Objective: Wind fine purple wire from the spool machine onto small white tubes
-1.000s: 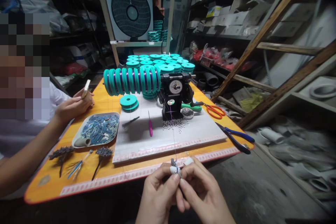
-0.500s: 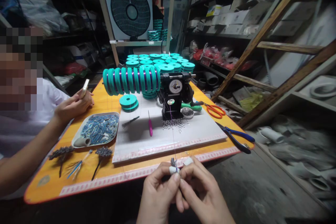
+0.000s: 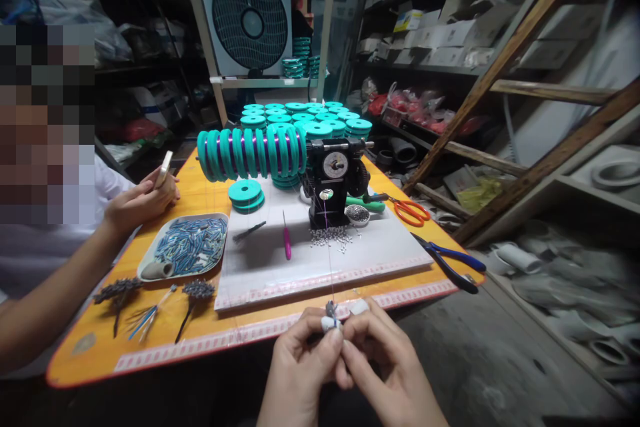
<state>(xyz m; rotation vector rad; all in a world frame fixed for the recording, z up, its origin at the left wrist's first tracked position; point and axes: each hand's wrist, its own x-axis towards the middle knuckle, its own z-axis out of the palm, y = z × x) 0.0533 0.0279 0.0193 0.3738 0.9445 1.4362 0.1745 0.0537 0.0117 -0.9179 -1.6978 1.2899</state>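
My left hand (image 3: 306, 363) and my right hand (image 3: 393, 363) meet at the table's near edge, fingertips pinched together. Between them is a thin fishing line (image 3: 331, 273), stretched up toward a black winding machine (image 3: 333, 177). A small dark grey piece (image 3: 331, 309) sits on the line at my left fingertips; its exact kind is too small to tell. White tape wraps a finger on each hand. What my right fingertips pinch is mostly hidden. Teal foam spools (image 3: 253, 155) wound with purple line are stacked along the machine's shaft.
A white board (image 3: 260, 280) holds a purple-handled needle tool (image 3: 287, 243) and scattered silver beads (image 3: 333, 237). Pliers (image 3: 450, 260) and orange scissors (image 3: 410, 212) lie right. A tray (image 3: 145, 267) of small blue tubes stands left, near a co-worker's hand (image 3: 143, 203) holding a phone.
My hands stay almost in place, the fingers shifting slightly around the small grey piece. The co-worker's head moves a little to the right.
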